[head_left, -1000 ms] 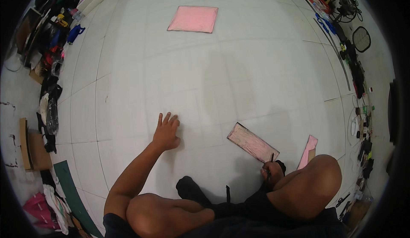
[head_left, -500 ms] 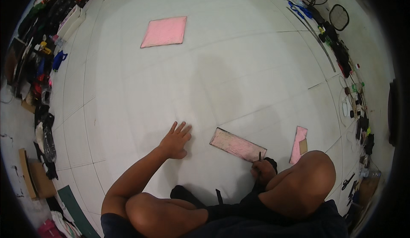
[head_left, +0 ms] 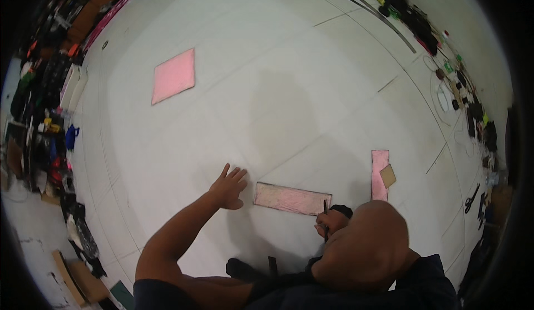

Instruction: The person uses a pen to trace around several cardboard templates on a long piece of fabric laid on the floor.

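A long pink flat rectangle (head_left: 292,199) with dark edges lies on the pale floor in front of me. Just off its left end, my left hand (head_left: 229,189) rests palm down on the floor, fingers stretched out and holding nothing. At its right end, my right hand (head_left: 332,222) is closed around a slim dark pen-like stick (head_left: 326,205), which stands upright in the fingers against the piece's edge. My right knee (head_left: 367,237) partly covers that forearm. The stick's tip is too small to make out.
A pink square (head_left: 175,77) lies far left. A narrow pink strip (head_left: 379,168) with a small tan square (head_left: 387,176) over its edge lies to the right. Clutter lines both walls, with black scissors (head_left: 471,197) at the right and a cardboard piece (head_left: 80,279) lower left.
My view has turned, so the floor and pink pieces appear rotated counterclockwise. The gap between my left hand and the long piece looks smaller. My right hand still grips the stick.
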Demonstrator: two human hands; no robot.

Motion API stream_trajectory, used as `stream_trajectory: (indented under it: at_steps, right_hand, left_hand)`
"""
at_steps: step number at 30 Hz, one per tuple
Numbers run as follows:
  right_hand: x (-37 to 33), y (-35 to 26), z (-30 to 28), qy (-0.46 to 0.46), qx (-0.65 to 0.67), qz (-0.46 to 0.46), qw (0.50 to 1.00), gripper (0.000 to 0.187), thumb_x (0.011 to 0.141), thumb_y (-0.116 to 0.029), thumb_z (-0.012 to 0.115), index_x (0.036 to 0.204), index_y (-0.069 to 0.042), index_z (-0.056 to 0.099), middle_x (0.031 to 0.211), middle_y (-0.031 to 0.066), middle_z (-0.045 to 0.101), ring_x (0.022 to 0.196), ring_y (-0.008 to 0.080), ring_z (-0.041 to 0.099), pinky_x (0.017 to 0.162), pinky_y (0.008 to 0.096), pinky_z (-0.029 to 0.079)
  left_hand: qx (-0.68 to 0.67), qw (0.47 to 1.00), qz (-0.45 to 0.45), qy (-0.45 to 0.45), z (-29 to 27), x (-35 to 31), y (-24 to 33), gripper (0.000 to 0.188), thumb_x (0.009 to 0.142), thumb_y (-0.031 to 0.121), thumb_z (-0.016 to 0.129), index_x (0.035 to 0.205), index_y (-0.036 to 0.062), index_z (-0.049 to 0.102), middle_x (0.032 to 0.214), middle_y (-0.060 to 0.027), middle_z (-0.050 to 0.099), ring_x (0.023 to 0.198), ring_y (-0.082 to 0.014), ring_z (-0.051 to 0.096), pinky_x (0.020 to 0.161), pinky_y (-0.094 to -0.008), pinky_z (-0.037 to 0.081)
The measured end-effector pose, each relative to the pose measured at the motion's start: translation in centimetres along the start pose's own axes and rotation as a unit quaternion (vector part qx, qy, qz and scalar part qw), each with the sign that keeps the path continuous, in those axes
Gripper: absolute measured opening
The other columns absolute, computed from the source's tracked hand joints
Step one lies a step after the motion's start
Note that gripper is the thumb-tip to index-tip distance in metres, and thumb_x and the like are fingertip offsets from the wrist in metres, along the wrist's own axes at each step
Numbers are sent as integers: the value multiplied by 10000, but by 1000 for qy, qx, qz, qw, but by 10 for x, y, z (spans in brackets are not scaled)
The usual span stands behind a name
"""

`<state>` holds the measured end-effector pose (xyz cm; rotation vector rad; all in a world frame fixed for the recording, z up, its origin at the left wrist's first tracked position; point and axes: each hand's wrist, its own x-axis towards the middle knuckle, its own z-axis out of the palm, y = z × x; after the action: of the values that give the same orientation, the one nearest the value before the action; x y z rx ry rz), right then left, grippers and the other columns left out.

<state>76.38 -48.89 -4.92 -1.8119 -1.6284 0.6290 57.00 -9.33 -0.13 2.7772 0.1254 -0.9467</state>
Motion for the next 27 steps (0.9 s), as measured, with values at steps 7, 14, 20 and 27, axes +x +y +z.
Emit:
stream_trajectory:
  at_steps: [7, 14, 20, 27]
  right_hand:
    - [-11, 1, -7, 17, 20, 16, 1000, 189, 845, -149, 813, 947, -104, 660, 828, 103, 653, 774, 306, 659, 691, 417, 522]
    - [0, -1, 3, 64, 104, 30, 992, 179, 849, -116, 811, 939, -92, 659, 843, 78, 655, 784, 274, 673, 700, 399, 542]
    - [0, 0, -2, 46, 193, 46, 979, 172, 785, -53, 737, 895, -110, 618, 803, 64, 592, 787, 286, 623, 731, 411, 486]
    - [-3, 5, 3, 64, 186, 35, 980, 194, 769, -58, 751, 903, -104, 618, 800, 58, 593, 776, 284, 614, 727, 406, 488]
  left_hand:
    - [-67, 989, -53, 120, -23, 40, 39, 461, 751, 290, 723, 1141, 70, 613, 1648, -237, 356, 1577, -444, 234, 1282, -657, 80]
    - [-186, 946, -162, 211, -31, 75, 56, 412, 803, 169, 695, 1169, 51, 547, 1229, -175, 634, 1436, -505, 433, 1228, -717, 150]
    - [-139, 956, -101, 239, -40, 104, 107, 358, 779, 123, 679, 1104, 43, 553, 1588, -284, 408, 1521, -508, 307, 1240, -702, 145]
    - [-154, 943, -98, 278, -57, 143, 137, 387, 815, 191, 701, 1127, 23, 546, 1615, -322, 360, 1537, -512, 274, 1241, -689, 148]
